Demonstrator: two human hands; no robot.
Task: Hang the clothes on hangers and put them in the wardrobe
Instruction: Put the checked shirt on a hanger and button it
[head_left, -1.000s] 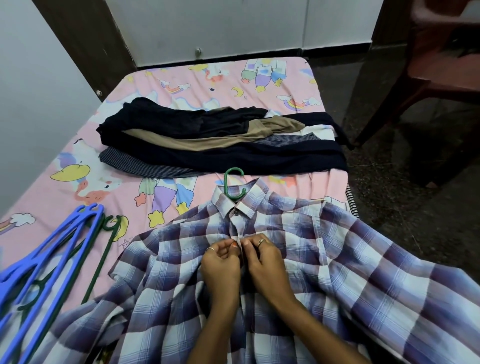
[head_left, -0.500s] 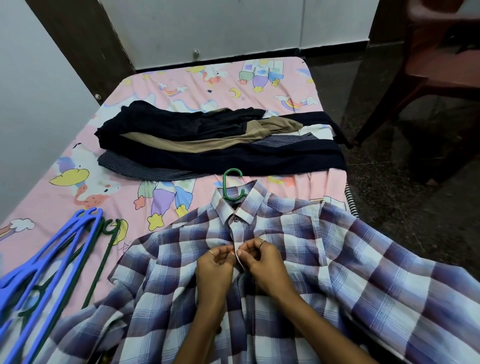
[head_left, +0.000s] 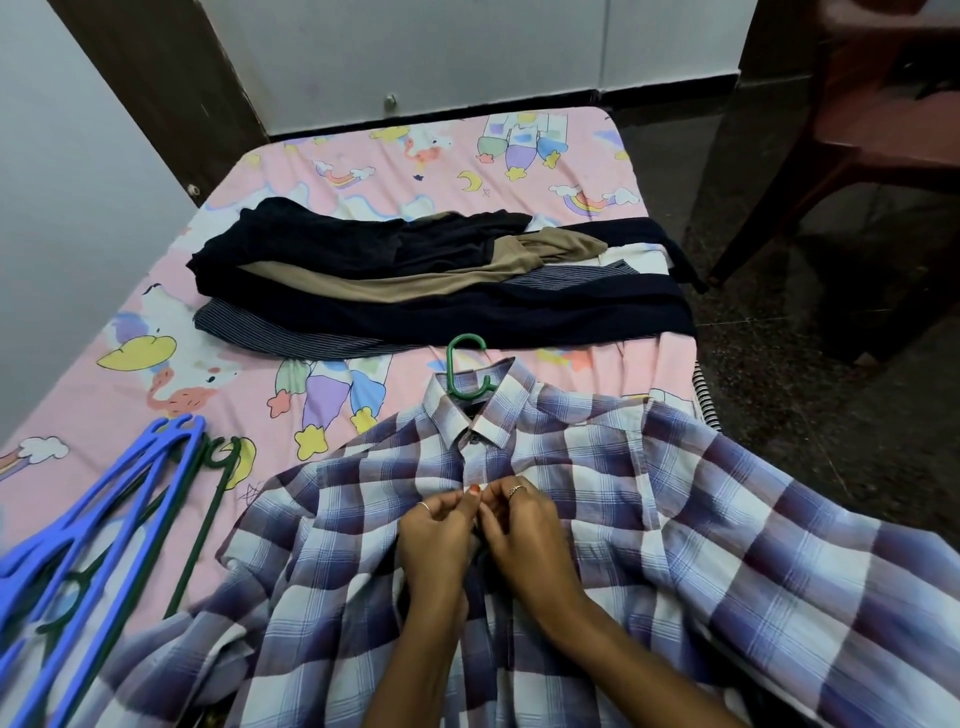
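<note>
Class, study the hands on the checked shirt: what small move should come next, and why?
Probably finish fastening that button: both the left hand and right hand pinch the checked shirt at its placket, below the closed collar, with the green hanger hook already poking out.

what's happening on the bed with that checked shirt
A person is buttoning a plaid shirt laid on the bed, with a green hanger already inside its collar. The left hand and right hand both pinch the placket below the collar. Folded dark clothes wait behind, and spare blue hangers lie at the left.
</note>
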